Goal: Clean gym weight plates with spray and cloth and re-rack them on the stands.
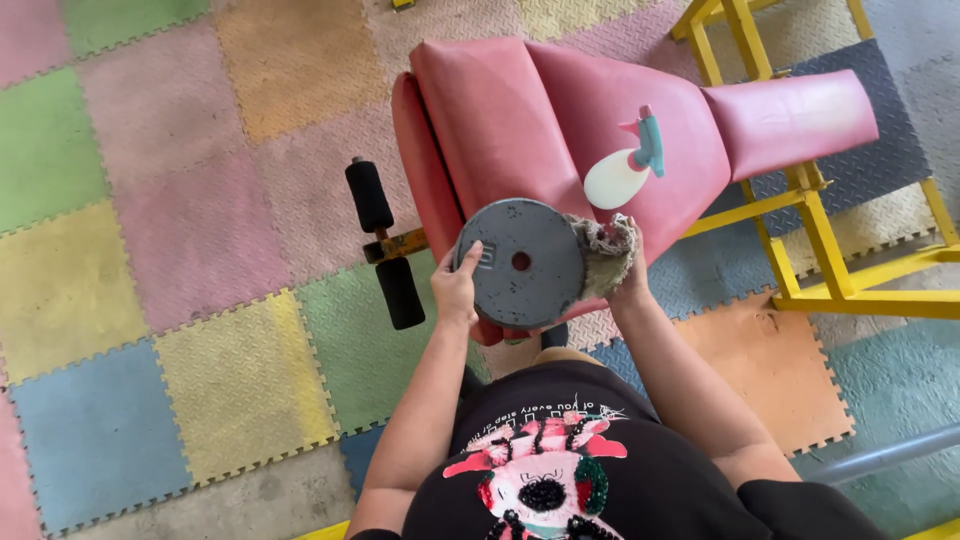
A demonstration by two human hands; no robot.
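— On the near edge of the red padded bench (pixel 560 130), what are the hands doing?

— The left hand (pixel 457 288) has its grip curled round the left rim of one grey weight plate (pixel 521 263), thumb lying on the face, fingers gone behind. The right hand (pixel 630 275) presses one frayed grey cloth (pixel 605 252) against the plate's right edge; its grip is bunched into the cloth, so the fingertips are hard to make out.

— And the plate itself?

— Held flat-face up just over the bench's lower edge, with one hole in the middle (whether it rests on the padding I cannot tell).

— What else, counted?

— One spray bottle (pixel 625 168), white body with a teal and pink head, lying on its side on the padding just beyond the cloth. Two black foam rollers (pixel 384 243) on a yellow bar, left of the bench. One yellow steel frame (pixel 800 220) at the right, cut off by the picture's edge. Coloured foam floor mats (pixel 200 240) run all around.

— Anything hidden?

— The bench's underside, behind plate and arms.
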